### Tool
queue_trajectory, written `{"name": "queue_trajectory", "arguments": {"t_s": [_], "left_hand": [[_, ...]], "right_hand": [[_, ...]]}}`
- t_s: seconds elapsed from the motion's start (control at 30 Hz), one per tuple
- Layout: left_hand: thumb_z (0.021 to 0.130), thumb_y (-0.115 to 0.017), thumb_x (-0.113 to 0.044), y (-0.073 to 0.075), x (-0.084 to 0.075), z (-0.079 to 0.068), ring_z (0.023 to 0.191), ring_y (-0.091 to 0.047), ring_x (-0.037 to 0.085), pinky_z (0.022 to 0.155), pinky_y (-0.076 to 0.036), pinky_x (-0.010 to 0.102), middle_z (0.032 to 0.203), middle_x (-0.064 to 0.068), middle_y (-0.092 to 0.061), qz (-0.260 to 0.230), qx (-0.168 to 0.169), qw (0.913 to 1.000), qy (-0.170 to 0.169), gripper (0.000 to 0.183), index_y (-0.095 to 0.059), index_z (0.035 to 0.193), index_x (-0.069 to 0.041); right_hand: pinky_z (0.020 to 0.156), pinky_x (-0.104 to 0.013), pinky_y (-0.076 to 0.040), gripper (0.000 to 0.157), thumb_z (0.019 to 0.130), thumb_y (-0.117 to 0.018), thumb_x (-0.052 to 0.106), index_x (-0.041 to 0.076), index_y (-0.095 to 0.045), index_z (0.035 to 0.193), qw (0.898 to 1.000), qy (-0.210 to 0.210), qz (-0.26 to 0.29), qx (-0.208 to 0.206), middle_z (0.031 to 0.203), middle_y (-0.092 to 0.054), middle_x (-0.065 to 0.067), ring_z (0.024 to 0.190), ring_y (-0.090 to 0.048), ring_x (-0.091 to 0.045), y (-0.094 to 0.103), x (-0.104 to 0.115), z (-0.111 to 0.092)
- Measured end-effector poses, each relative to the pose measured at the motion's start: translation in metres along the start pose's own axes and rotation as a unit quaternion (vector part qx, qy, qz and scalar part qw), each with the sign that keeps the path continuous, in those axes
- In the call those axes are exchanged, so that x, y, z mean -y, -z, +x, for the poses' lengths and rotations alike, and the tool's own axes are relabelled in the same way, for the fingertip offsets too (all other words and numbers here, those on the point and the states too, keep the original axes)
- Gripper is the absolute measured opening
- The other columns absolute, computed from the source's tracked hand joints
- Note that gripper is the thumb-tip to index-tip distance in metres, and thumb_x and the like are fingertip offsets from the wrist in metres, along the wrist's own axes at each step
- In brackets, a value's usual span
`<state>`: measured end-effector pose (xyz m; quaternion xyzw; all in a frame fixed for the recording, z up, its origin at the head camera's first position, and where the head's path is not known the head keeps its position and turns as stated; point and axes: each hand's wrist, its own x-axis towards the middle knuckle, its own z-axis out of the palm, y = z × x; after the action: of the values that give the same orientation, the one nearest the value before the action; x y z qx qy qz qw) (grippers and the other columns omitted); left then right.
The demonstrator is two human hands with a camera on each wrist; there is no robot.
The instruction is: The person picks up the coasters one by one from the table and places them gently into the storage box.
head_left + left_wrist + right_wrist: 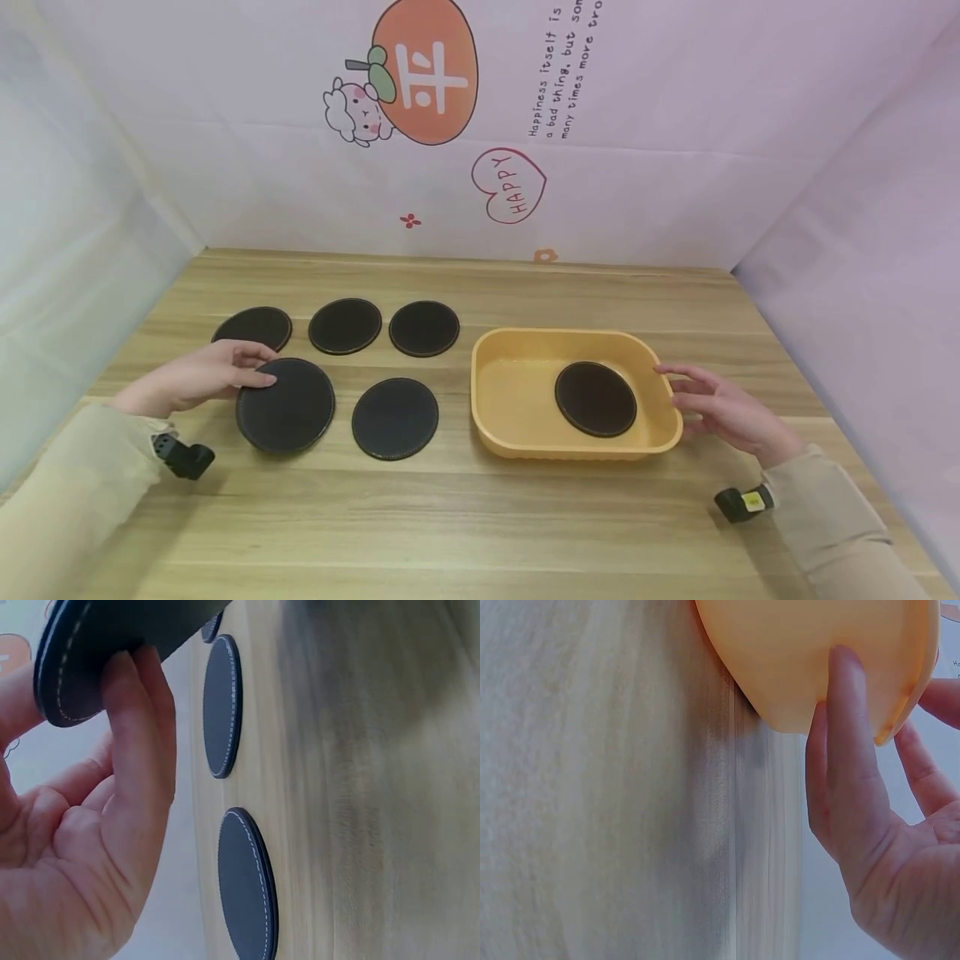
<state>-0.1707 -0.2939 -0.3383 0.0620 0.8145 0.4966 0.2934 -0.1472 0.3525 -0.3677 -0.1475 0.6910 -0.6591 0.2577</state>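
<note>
My left hand (217, 375) pinches a round black coaster (285, 408) with light edge stitching. The thumb lies on its top face and fingers lie beneath. In the left wrist view this coaster (127, 645) is tilted and raised above the table. At the right, my right hand (731, 408) holds the right end of a yellow rectangular basin (517, 443). In the right wrist view, fingers (847, 712) press its outer wall, and other digits reach the rim. Inside the basin, one black coaster (596, 400) lies flat towards the right side.
Behind the left hand lies a partly covered coaster (255, 325). Two more coasters, one in the middle (345, 326) and one nearer the basin (424, 328), lie in that back row. Another coaster (395, 419) lies in front. A printed cloth wall (637, 192) stands behind the wooden table (450, 525).
</note>
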Motion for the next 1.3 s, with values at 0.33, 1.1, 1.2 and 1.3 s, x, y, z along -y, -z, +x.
{"name": "queue_trajectory", "arguments": {"t_s": [0.33,1.1,1.2,1.3], "left_hand": [[0.096,-0.052,-0.004,0.003,0.004,-0.001,0.085,-0.065,0.01,0.074,-0.056,0.027,0.094,-0.006,-0.064,-0.111,0.001,0.9926,-0.051,0.012,-0.05,0.107,-0.01],[0.095,-0.053,-0.003,-0.038,-0.031,0.015,0.086,-0.063,0.007,0.076,-0.054,0.022,0.097,-0.004,-0.061,-0.242,-0.033,0.9647,-0.099,0.014,-0.051,0.108,-0.008],[0.095,-0.054,-0.005,-0.046,-0.045,0.022,0.086,-0.061,0.006,0.076,-0.053,0.021,0.097,-0.003,-0.058,-0.244,-0.039,0.9643,-0.094,0.018,-0.044,0.111,-0.005],[0.096,-0.053,-0.005,-0.055,-0.062,0.031,0.084,-0.061,0.006,0.075,-0.053,0.02,0.096,-0.003,-0.058,-0.241,-0.044,0.9645,-0.099,0.017,-0.043,0.11,-0.004]], "right_hand": [[0.076,-0.035,-0.058,0.046,0.096,-0.043,-0.004,0.03,-0.052,0.126,1.0,-0.002,0.003,-0.002,0.116,-0.061,0.01,0.1,-0.062,-0.01,0.0,-0.001,0.0],[0.075,-0.036,-0.058,0.046,0.096,-0.042,-0.004,0.029,-0.052,0.127,1.0,0.007,-0.003,0.003,0.118,-0.06,0.01,0.101,-0.062,-0.011,-0.001,0.0,-0.001],[0.074,-0.036,-0.058,0.047,0.096,-0.042,-0.004,0.029,-0.052,0.127,1.0,0.009,-0.006,0.002,0.117,-0.06,0.01,0.1,-0.063,-0.011,-0.001,0.001,-0.001],[0.074,-0.036,-0.058,0.047,0.096,-0.042,-0.004,0.029,-0.052,0.127,1.0,0.009,-0.004,0.002,0.117,-0.061,0.01,0.1,-0.063,-0.011,0.0,0.0,-0.001]]}}
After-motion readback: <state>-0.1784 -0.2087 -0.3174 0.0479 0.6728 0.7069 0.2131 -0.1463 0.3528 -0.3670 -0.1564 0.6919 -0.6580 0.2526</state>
